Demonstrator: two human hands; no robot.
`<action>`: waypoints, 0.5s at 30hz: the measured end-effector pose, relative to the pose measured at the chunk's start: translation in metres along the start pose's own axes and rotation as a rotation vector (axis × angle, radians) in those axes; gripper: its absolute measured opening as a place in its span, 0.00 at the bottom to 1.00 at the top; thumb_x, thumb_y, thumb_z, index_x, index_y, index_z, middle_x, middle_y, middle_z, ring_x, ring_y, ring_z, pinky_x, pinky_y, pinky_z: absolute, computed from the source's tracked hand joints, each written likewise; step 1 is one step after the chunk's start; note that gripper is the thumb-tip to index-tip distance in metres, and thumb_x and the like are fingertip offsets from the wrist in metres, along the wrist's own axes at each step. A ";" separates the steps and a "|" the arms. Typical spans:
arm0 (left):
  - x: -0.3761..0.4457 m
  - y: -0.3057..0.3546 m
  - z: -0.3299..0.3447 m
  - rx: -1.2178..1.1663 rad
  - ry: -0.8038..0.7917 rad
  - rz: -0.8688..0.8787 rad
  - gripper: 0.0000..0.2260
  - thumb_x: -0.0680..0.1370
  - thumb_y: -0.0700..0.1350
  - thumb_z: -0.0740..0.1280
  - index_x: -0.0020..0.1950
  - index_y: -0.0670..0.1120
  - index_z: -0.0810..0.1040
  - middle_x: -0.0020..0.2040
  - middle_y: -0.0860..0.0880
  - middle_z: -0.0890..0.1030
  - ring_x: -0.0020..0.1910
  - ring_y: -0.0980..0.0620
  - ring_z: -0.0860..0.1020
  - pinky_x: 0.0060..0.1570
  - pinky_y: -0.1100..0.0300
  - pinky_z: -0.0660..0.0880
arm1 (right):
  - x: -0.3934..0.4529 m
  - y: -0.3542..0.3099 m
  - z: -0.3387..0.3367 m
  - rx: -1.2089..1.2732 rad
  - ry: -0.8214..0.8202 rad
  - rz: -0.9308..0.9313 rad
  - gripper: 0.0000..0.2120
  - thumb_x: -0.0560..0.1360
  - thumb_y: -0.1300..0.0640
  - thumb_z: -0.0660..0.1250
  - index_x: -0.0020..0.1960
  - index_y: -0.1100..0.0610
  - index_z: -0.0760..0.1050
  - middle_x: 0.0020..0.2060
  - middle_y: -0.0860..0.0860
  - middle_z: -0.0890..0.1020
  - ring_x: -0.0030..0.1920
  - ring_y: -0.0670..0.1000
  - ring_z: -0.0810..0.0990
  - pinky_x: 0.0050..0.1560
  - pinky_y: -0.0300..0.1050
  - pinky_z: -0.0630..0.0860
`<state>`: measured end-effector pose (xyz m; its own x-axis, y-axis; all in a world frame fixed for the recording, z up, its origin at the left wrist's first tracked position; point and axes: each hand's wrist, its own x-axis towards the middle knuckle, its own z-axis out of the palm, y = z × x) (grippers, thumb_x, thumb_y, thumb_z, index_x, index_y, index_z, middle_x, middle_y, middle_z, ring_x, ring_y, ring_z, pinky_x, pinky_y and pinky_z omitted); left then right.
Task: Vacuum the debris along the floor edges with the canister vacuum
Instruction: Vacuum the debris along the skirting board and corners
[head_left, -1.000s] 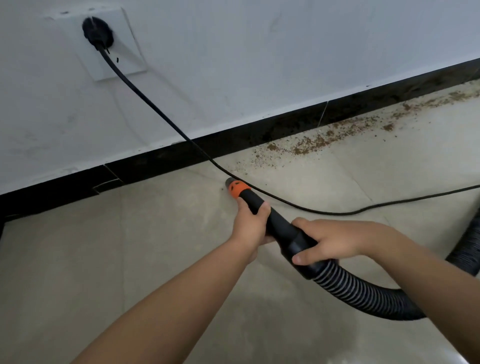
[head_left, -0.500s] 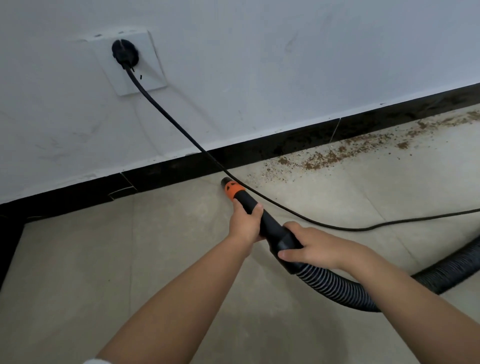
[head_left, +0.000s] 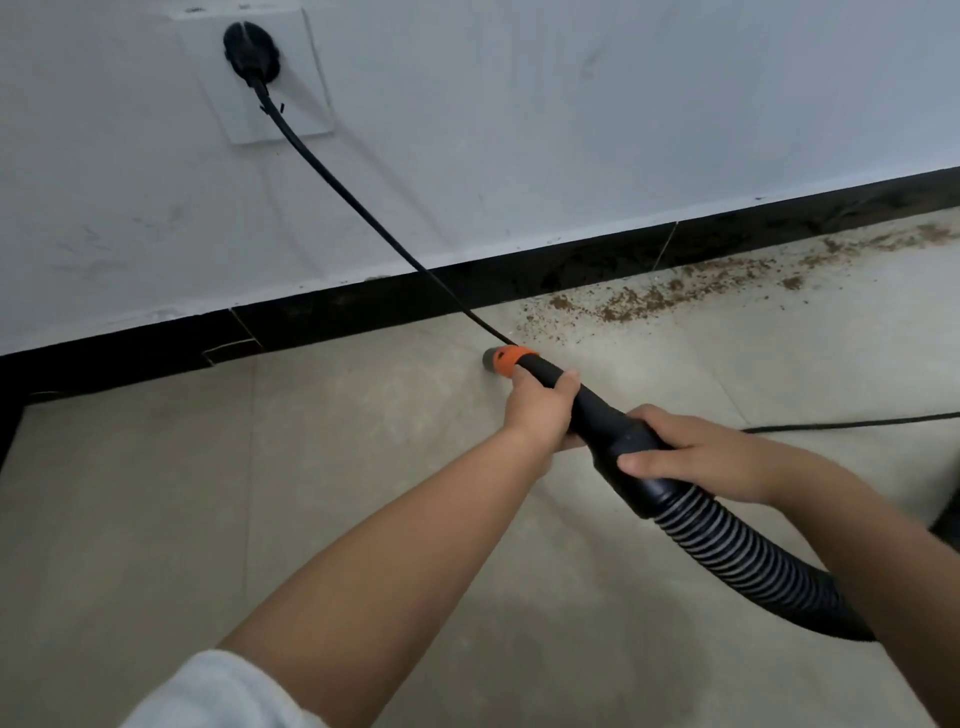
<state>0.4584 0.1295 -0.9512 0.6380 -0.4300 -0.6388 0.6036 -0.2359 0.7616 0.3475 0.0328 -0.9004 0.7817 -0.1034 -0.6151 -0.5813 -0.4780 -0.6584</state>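
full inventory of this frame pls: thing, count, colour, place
nozzle: 1, black with orange collar and grey tip, low over the floor near the baseboard
hose: 1, black ribbed, runs from the nozzle to the lower right
debris: 1 strip of crumbs, brown, on the floor along the baseboard, right of the nozzle tip
cord: 1, black, from the plug down past the nozzle, then across the floor to the right edge
plug: 1, black, in the outlet
outlet: 1, white, on the wall, upper left
baseboard: 1, black, foot of the wall
wall: 1, white
floor: beige tile
left hand: 1, grips the nozzle behind the collar
right hand: 1, grips the nozzle where the hose joins
sleeve: 1, white, bottom left
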 end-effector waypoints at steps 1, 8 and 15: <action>-0.001 0.001 0.000 -0.016 0.016 -0.010 0.23 0.80 0.45 0.61 0.73 0.47 0.57 0.65 0.43 0.72 0.52 0.45 0.76 0.41 0.54 0.78 | -0.001 -0.001 -0.002 0.001 -0.006 -0.004 0.15 0.76 0.52 0.63 0.61 0.54 0.66 0.53 0.51 0.78 0.54 0.50 0.77 0.56 0.45 0.72; -0.007 0.002 -0.042 -0.050 0.270 0.020 0.23 0.80 0.45 0.60 0.73 0.46 0.57 0.66 0.41 0.71 0.60 0.40 0.75 0.43 0.50 0.78 | 0.030 -0.029 0.019 -0.107 -0.066 -0.098 0.16 0.77 0.51 0.63 0.62 0.55 0.66 0.54 0.53 0.77 0.55 0.51 0.76 0.58 0.47 0.72; -0.009 0.005 -0.110 -0.048 0.463 0.064 0.20 0.80 0.45 0.60 0.71 0.44 0.61 0.64 0.41 0.73 0.59 0.41 0.75 0.46 0.51 0.78 | 0.074 -0.071 0.060 -0.163 -0.117 -0.189 0.18 0.76 0.49 0.64 0.62 0.57 0.67 0.55 0.56 0.78 0.55 0.54 0.76 0.59 0.52 0.71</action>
<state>0.5082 0.2282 -0.9540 0.8143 -0.0059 -0.5804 0.5705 -0.1765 0.8021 0.4335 0.1116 -0.9249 0.8360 0.0984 -0.5399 -0.3759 -0.6141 -0.6940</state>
